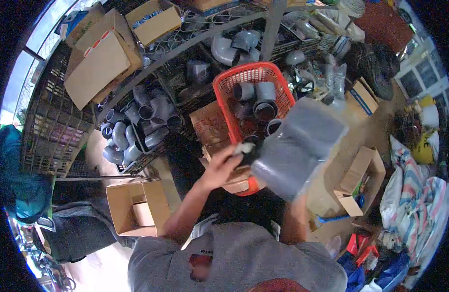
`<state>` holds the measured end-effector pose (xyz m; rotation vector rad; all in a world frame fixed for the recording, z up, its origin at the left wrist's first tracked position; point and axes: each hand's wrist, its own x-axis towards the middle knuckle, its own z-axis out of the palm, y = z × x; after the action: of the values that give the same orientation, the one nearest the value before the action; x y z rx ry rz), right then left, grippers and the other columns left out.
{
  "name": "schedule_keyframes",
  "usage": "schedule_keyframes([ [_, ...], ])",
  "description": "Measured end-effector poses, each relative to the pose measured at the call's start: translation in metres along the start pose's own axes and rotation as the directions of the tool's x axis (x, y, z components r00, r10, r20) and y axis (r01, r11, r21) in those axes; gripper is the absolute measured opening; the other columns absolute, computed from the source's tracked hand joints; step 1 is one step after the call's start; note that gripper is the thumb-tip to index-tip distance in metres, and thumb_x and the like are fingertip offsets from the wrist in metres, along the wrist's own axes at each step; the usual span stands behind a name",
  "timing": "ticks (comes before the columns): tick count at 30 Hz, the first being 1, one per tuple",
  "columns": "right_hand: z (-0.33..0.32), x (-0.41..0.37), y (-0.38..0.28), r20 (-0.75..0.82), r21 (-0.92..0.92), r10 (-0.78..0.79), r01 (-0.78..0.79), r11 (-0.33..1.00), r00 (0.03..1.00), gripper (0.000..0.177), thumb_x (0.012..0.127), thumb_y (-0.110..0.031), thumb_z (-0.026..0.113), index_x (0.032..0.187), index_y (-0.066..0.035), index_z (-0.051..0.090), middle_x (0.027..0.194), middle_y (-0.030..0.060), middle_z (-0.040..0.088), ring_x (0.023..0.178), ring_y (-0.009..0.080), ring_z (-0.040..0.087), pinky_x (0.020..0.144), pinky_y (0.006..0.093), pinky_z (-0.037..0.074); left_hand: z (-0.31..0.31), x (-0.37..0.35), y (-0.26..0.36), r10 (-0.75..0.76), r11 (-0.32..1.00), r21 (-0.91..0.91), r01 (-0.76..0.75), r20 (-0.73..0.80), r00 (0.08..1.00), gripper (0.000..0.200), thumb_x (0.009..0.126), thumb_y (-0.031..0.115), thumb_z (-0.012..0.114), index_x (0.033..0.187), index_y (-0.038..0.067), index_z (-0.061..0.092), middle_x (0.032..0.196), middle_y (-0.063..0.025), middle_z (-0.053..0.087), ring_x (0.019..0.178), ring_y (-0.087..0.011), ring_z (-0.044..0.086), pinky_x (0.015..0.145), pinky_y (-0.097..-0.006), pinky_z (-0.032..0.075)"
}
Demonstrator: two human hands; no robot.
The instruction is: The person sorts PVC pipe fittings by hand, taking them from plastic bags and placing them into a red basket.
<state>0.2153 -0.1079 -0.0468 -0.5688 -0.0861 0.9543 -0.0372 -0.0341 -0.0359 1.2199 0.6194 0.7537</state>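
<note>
A large grey pipe fitting (297, 146), seemingly in clear plastic, is held up in front of me to the right, blurred by motion. My right forearm runs up behind it, and the fitting hides that hand. My left hand (223, 168) is closed, its fingertips at a small whitish thing (244, 148) too blurred to name. Just beyond both hands stands a red plastic basket (220, 92). Several grey pipe fittings (265, 91) lie inside it. A brown cardboard box (207, 127) sits close against the basket's left side.
More grey elbows (119, 136) fill a dark crate on the left. Open cardboard boxes stand at lower left (118, 209) and right (373, 170). A metal post (273, 34) and shelving rise behind the basket. A blue-handled brush (331, 219) lies on the floor at right.
</note>
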Motion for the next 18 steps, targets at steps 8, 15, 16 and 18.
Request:
schedule_keyframes([
  [8, 0.006, -0.003, 0.016, 0.021, -0.007, -0.020, 0.020, 1.000, 1.000, 0.076, 0.088, -0.046, 0.067, 0.148, -0.003, 0.048, 0.133, 0.0139, 0.061, 0.118, 0.0308, 0.061, 0.103, 0.0451, 0.050, 0.020, 0.031, -0.017, 0.009, 0.998, -0.058, -0.020, -0.194, 0.981, 0.047, 0.105, 0.026, 0.060, 0.145, 0.001, 0.055, 0.138, -0.0070, 0.059, 0.128, -0.0171, 0.054, 0.108, -0.0330, 0.043],
  [15, 0.024, 0.026, -0.003, -0.013, -0.133, -0.101, 0.098, 0.986, 0.995, 0.071, 0.090, -0.039, 0.071, 0.146, -0.001, 0.051, 0.129, 0.0121, 0.064, 0.114, 0.0282, 0.063, 0.103, 0.0421, 0.050, -0.021, -0.010, -0.044, 0.027, 0.999, -0.037, -0.036, -0.228, 0.973, 0.033, 0.096, -0.003, 0.053, 0.127, -0.002, 0.066, 0.123, -0.0111, 0.068, 0.113, -0.0242, 0.065, 0.099, -0.0338, 0.050],
  [16, 0.030, 0.037, -0.006, -0.004, -0.176, -0.117, 0.114, 0.978, 0.993, 0.070, 0.090, -0.038, 0.071, 0.146, 0.000, 0.051, 0.128, 0.0119, 0.064, 0.114, 0.0279, 0.063, 0.103, 0.0417, 0.050, -0.035, -0.012, -0.057, -0.004, 0.995, -0.098, -0.026, -0.299, 0.954, 0.031, 0.099, 0.003, 0.049, 0.125, -0.001, 0.065, 0.118, -0.0097, 0.068, 0.109, -0.0226, 0.065, 0.097, -0.0342, 0.051],
  [18, 0.050, 0.062, -0.011, 0.042, -0.272, -0.138, 0.145, 0.951, 0.989, 0.069, 0.090, -0.036, 0.072, 0.145, 0.000, 0.052, 0.127, 0.0114, 0.065, 0.113, 0.0271, 0.064, 0.102, 0.0408, 0.050, -0.063, -0.015, -0.081, -0.066, 0.975, -0.219, -0.034, -0.433, 0.899, 0.031, 0.106, 0.015, 0.040, 0.122, 0.002, 0.063, 0.109, -0.0069, 0.068, 0.103, -0.0195, 0.066, 0.094, -0.0350, 0.053],
])
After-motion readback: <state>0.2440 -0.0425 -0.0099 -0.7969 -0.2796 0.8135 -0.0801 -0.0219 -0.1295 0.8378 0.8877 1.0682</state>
